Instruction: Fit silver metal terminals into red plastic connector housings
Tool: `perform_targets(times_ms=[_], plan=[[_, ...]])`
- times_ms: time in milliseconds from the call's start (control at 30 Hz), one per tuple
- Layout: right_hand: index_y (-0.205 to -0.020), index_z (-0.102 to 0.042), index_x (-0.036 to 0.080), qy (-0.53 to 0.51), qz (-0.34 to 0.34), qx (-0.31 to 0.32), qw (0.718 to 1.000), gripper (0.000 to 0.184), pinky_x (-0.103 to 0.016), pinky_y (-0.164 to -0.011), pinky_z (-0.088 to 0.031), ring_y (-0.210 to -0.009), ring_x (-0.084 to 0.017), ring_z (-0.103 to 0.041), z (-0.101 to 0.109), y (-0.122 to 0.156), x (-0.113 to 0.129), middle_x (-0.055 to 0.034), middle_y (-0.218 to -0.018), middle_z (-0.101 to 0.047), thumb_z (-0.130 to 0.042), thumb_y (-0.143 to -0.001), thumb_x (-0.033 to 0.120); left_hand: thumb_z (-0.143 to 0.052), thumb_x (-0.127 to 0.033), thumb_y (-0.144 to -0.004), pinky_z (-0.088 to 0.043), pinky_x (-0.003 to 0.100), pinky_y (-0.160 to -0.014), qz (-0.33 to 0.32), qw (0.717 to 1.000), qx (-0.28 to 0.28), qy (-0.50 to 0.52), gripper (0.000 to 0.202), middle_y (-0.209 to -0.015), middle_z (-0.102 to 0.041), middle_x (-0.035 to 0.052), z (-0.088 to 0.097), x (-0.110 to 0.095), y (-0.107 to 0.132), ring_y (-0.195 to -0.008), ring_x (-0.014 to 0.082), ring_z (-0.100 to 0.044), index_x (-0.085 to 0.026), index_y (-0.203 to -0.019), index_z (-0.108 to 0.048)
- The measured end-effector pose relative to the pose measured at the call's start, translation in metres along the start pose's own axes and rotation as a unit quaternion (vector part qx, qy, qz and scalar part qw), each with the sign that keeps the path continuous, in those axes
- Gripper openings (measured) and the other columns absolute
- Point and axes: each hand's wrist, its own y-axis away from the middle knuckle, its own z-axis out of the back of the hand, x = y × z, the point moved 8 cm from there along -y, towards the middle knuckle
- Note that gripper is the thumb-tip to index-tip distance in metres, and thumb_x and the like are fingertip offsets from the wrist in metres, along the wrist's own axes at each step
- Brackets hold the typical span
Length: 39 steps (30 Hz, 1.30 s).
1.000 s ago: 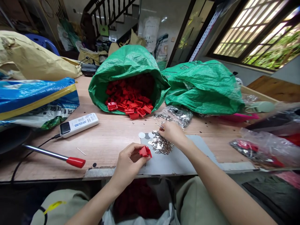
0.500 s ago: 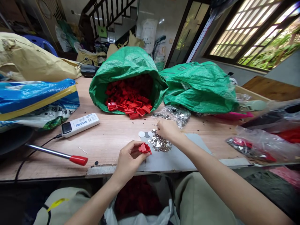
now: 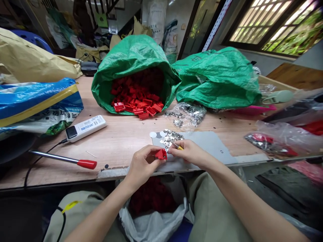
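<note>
A long wooden bench (image 3: 121,141) with a pale, scuffed top fills the view, standing in a cluttered room with a lattice window (image 3: 275,23) at the right and a dark stair rail at the back. On its far side lies a big crumpled brown paper sack (image 3: 32,64), and beside it a blue and yellow woven plastic bag (image 3: 35,101). At the middle, an open green plastic sack (image 3: 131,57) spills small red plastic clips (image 3: 136,97) onto the wood; a second green sack (image 3: 217,80), closed, lies just to its right. A flat grey card sheet (image 3: 209,144) rests at the near edge, with a heap of small shiny metal pieces (image 3: 170,136) on it. To the left lie a white handheld device with a cable (image 3: 84,127) and a steel rod with a red handle (image 3: 63,159).

The left hand (image 3: 141,166) has its grip closed on a small red plastic clip (image 3: 160,154), held just above the bench's near edge. The right hand (image 3: 190,153) pinches a thin yellow-handled metal tool (image 3: 176,145), its tip touching the clip. Below the edge, a white plastic bag (image 3: 153,222) holds more red pieces.
</note>
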Motion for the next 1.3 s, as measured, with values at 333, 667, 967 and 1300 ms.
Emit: perform_targets(times_ms=[333, 667, 967, 1300], plan=[[-0.064, -0.068, 0.015, 0.080, -0.007, 0.001, 0.997, 0.018, -0.020, -0.042, -0.029, -0.043, -0.009, -0.042, -0.009, -0.009, -0.011, 0.0002, -0.055, -0.063, -0.061, -0.076, 0.028, -0.070, -0.016, -0.083, -0.057, 0.030, -0.085, -0.024, 0.990, 0.036, -0.136, 0.018, -0.097, -0.071, 0.0039, -0.004, -0.003, 0.002, -0.092, 0.0192, -0.070, -0.020, -0.100, -0.070], [-0.061, -0.067, 0.016, 0.129, 0.010, -0.037, 0.991, 0.019, -0.022, -0.050, -0.035, -0.055, -0.014, -0.055, -0.009, -0.007, -0.003, -0.0015, -0.057, -0.066, -0.060, -0.077, 0.022, -0.073, -0.024, -0.082, -0.058, 0.030, -0.082, 0.002, 0.992, 0.032, -0.124, 0.014, -0.091, -0.071, 0.0034, -0.003, 0.006, 0.002, -0.090, 0.0204, -0.072, -0.019, -0.092, -0.064], [-0.060, -0.067, 0.016, 0.083, 0.019, -0.083, 0.993, 0.030, -0.023, -0.049, -0.029, -0.050, -0.011, -0.044, -0.009, 0.002, -0.011, 0.0022, -0.050, -0.054, -0.059, -0.081, 0.035, -0.075, -0.028, -0.081, -0.058, 0.031, -0.084, 0.024, 0.993, 0.025, -0.112, 0.018, -0.094, -0.074, 0.0041, -0.002, 0.006, 0.003, -0.093, 0.0216, -0.073, -0.019, -0.091, -0.063], [-0.076, -0.077, 0.014, 0.062, 0.014, -0.033, 0.997, 0.025, -0.022, -0.044, -0.030, -0.043, -0.009, -0.041, -0.011, 0.000, -0.011, 0.0038, -0.049, -0.053, -0.066, -0.079, 0.036, -0.075, -0.030, -0.081, -0.057, 0.030, -0.079, 0.029, 0.993, 0.026, -0.114, 0.021, -0.095, -0.076, 0.0051, -0.001, 0.009, 0.001, -0.092, 0.0226, -0.074, -0.020, -0.091, -0.060]])
